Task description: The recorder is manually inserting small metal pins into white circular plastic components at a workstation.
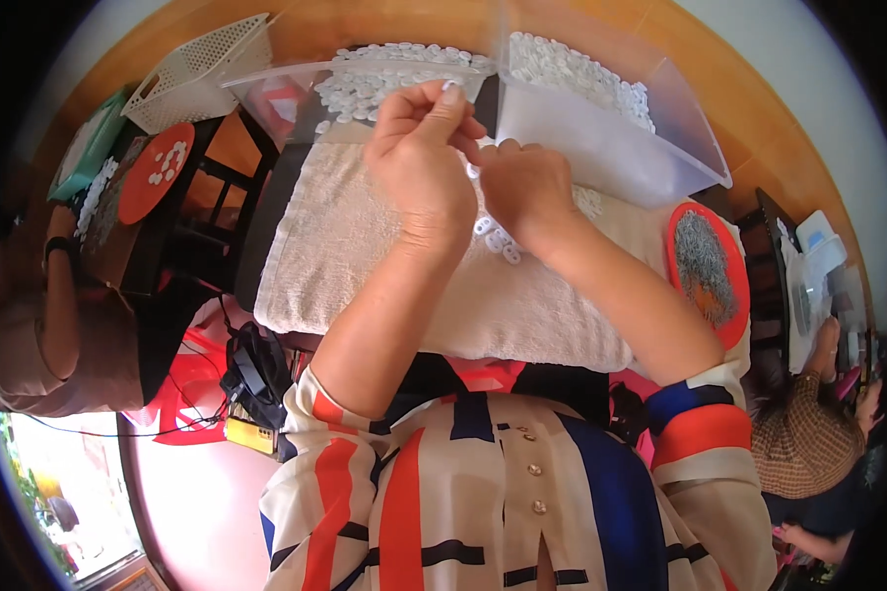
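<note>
Small white ring-shaped part (450,87) is being pinched between left hand (419,163) fingertips above the beige towel (365,256), while right hand (525,187), fingers curled, grip unclear, is being held alongside, touching.

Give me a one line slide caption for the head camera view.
Both hands, left hand and right hand, pinch small white rings over a beige towel.

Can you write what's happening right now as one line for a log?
left hand: pinching small white ring | right hand: fingers curled over white rings on beige towel | clear bins behind
</note>
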Available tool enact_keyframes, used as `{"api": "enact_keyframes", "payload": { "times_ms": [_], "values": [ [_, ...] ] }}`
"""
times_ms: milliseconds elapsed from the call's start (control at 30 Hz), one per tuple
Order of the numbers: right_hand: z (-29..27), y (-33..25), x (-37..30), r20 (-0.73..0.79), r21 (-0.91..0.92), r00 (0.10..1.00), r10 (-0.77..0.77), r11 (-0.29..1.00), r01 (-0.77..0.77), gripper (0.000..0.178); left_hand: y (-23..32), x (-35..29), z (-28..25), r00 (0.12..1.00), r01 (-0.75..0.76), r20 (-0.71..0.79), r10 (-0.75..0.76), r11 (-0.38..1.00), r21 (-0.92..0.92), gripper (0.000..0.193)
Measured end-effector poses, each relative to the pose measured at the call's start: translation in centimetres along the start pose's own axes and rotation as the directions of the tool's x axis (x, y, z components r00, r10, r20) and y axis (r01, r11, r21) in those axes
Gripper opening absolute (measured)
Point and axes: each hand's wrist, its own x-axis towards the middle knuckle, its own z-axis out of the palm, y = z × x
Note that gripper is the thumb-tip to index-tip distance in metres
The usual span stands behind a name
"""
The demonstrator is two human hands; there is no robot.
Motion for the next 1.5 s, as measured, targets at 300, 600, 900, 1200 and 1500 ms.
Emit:
{"api": "enact_keyframes", "payload": {
  "times_ms": [300, 600, 900, 1200, 1500],
  "values": [
    [2.8, -1.5, 2.0, -0.436, 0.465, 0.894, -0.101, 0.825, 0.32, 0.012, 0.5, -0.8, 0.1, 0.988, 0.145, 0.051, -0.147, 0.989, 0.032, 0.005],
    [0.1, 1.5, -2.2, -0.212, 0.556, 0.973, 0.091, 0.83, 0.043, 0.012, -0.5, -1.6, 0.1, 0.981, 0.153, 0.113, -0.158, 0.987, 0.047, 0.006],
    [-3.8, 8.5, -7.2, 0.254, 0.964, 0.933, 0.253, -0.147, -0.223, 0.018, -2.3, -3.9, 0.8, 0.729, 0.54, 0.306, -0.613, 0.789, 0.294, 0.011],
    [-2.5, 8.7, -8.3, 0.217, 0.961, 0.93, 0.296, -0.234, -0.149, 0.018, -3.2, -4.9, 1.1, 0.743, 0.527, 0.249, -0.621, 0.772, 0.355, 0.012],
    [-2.5, 7.6, -8.3, 0.132, 0.987, 0.915, 0.381, -0.137, -0.086, 0.013, -3.5, -5.0, 0.8, 0.752, 0.502, 0.271, -0.6, 0.789, 0.353, 0.013]
  ]
}}
